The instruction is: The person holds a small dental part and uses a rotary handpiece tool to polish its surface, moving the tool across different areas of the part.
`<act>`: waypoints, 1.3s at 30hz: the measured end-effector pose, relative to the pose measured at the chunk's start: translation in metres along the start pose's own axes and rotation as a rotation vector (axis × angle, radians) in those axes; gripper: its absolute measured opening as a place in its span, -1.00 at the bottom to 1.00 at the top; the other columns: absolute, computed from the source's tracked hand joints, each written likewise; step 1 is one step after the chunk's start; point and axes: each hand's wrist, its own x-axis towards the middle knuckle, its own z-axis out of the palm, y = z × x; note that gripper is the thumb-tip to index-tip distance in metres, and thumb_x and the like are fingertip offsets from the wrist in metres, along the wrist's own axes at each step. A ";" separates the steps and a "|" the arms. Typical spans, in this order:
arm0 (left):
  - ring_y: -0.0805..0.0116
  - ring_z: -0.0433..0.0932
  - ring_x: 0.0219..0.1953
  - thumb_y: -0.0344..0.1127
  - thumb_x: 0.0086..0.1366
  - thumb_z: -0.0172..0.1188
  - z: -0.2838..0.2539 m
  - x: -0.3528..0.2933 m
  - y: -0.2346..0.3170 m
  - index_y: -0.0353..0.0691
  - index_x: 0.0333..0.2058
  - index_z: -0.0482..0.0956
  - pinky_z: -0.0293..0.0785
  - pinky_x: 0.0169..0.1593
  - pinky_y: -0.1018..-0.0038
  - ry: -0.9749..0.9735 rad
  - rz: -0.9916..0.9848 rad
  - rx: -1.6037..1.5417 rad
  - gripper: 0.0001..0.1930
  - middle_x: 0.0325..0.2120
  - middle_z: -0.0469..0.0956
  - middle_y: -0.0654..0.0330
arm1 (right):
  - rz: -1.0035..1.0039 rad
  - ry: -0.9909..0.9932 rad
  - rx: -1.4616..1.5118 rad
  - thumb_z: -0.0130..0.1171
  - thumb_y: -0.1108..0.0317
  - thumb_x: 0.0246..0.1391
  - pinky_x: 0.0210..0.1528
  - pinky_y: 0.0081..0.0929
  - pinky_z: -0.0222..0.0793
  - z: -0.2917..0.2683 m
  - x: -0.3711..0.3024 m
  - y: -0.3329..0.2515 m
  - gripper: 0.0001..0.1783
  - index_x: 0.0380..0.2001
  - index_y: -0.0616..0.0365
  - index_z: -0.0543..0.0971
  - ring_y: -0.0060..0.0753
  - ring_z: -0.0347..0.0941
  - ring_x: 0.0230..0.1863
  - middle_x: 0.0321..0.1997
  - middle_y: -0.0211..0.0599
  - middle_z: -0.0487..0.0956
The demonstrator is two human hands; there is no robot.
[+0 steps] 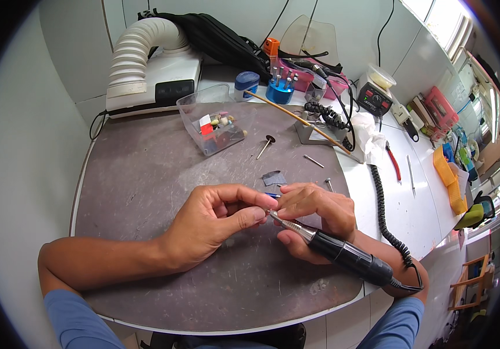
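My right hand (325, 209) is wrapped round a black and silver rotary tool handpiece (349, 256), its metal nose angled up to the left. At that nose, my left hand (206, 218) closes thumb and forefinger in a pinch. Whatever lies between those fingertips is too small to make out. Just beyond the fingertips shows a thin blue piece (271, 195), partly hidden by the hands. A scrap of grey abrasive paper (274, 178) lies a little farther off. Near it are a dark disc on a metal shank (270, 140) and two loose metal bits, one a slim pin (314, 161).
A clear plastic box (189, 119) of small bits stands ahead, beside a long wooden stick (296, 119). Behind are a blue bit holder (280, 92) and a white-hosed dust extractor (174, 75). Red-handled pliers (393, 163) and the handpiece's coiled cord (380, 203) lie to the right.
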 end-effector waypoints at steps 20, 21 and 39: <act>0.47 0.57 -0.22 -0.47 0.31 0.12 0.002 0.000 -0.001 -0.36 -0.13 0.50 0.52 -0.08 0.58 0.046 0.020 -0.082 -0.82 -0.25 0.58 0.12 | 0.407 0.141 0.371 0.29 0.58 -0.15 -0.05 -0.38 0.49 0.003 -0.009 -0.008 -0.76 -0.37 0.28 0.48 -0.27 0.60 -0.26 -0.41 -0.12 0.59; 0.47 0.57 -0.22 -0.47 0.31 0.12 0.002 0.001 -0.001 -0.36 -0.13 0.50 0.52 -0.08 0.58 0.047 0.020 -0.082 -0.82 -0.25 0.58 0.12 | 0.413 0.179 0.411 0.30 0.59 -0.15 -0.04 -0.38 0.48 0.004 -0.009 -0.008 -0.76 -0.37 0.28 0.47 -0.28 0.60 -0.26 -0.41 -0.11 0.59; 0.41 0.60 -0.22 -0.51 0.27 0.16 0.004 -0.001 0.001 -0.34 -0.18 0.47 0.58 -0.09 0.49 0.045 0.029 -0.089 -0.84 -0.27 0.56 0.10 | 0.014 0.179 0.062 0.38 0.53 -0.21 -0.17 -0.29 0.57 0.010 -0.005 -0.005 -0.74 -0.41 0.28 0.51 -0.18 0.63 -0.32 -0.45 -0.12 0.59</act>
